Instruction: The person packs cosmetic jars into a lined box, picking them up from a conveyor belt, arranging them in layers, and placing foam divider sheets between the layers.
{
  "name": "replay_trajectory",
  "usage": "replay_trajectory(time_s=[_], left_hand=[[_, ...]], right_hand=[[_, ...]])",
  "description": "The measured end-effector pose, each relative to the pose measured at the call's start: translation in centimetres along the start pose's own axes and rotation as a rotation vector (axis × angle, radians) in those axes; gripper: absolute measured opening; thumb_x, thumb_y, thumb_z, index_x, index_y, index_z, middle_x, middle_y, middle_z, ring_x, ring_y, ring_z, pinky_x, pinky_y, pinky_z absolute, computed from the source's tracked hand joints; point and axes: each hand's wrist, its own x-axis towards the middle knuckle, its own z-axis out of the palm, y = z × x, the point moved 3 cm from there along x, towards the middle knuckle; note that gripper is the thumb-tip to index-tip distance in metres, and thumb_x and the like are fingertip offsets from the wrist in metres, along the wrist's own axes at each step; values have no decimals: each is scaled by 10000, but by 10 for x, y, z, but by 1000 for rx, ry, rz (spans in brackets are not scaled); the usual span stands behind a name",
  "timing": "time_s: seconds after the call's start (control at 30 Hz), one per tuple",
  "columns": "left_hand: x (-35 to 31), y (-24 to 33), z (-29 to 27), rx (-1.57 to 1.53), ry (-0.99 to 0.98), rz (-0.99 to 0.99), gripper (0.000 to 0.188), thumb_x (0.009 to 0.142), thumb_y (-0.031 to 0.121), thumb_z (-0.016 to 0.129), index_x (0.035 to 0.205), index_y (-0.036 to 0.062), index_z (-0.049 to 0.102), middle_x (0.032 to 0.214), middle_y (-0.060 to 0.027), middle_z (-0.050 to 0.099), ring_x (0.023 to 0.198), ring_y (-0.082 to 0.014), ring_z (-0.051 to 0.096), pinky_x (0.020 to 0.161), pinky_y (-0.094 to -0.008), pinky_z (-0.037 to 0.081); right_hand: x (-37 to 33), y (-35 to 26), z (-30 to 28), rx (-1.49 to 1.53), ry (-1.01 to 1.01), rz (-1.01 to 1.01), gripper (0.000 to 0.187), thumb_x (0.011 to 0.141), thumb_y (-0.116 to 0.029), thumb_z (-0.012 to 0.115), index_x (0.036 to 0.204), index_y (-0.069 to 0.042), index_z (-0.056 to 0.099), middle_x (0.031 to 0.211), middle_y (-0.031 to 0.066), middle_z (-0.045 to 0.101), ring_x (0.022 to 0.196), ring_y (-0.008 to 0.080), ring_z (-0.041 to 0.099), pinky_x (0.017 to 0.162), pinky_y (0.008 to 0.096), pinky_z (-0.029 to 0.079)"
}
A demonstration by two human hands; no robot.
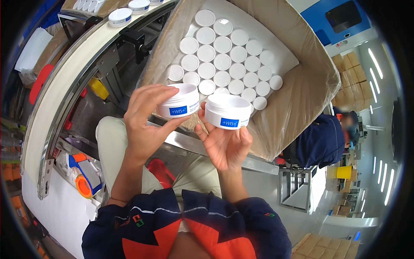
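One white jar point(180, 101) with blue label gripped in the left hand point(144, 123), a second white jar point(227, 111) cupped in the right hand point(224, 144), roughly thirty white lids point(222, 60) packed in one lined cardboard box point(310, 86), two jars point(120, 16) carried on the conveyor belt point(64, 73)

I count two white jars with blue labels, one in my left hand point(144, 123) and one in my right hand point(224, 144): the left jar point(179, 101) and the right jar point(227, 111). In the lined cardboard box point(302, 86) at twelve o'clock sit roughly twenty-six white lids point(222, 61), some hidden. On the conveyor belt point(64, 73) at eleven o'clock, two more jars point(120, 16) show clearly.
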Motion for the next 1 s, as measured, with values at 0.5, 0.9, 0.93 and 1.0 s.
replay_trajectory(time_s=[0.5,0.9,0.93,1.0], left_hand=[[-18,-36,33,-26,-91,-283,487,659,47,838,1111,33,656,1064,-118,676,991,-232,645,866,-342,506],[-35,-64,69,-11,-163,-429,531,671,57,840,1138,38,588,1080,-107,664,981,-220,650,866,-335,509],[-35,-65,69,-12,-168,-456,529,670,52,839,1135,40,587,1081,-105,664,986,-217,649,873,-333,507],[-32,-66,70,8,-178,-464,521,673,37,835,1129,39,583,1082,-104,663,991,-203,648,889,-326,499]], right_hand=[[39,-73,-69,-542,260,-194,557,906,-207,623,1385,-55,381,1312,132,512,1193,265,527,978,471,464],[194,-287,-244,-2017,975,-568,1004,697,-496,809,1384,87,365,1314,309,514,1237,423,509,1027,439,426],[203,-287,-250,-2015,967,-562,1004,697,-496,809,1384,87,365,1314,309,514,1237,423,509,1027,439,426],[218,-289,-265,-2122,1017,-325,1024,712,-562,768,1396,85,367,1283,287,549,1212,434,522,1025,447,425]])
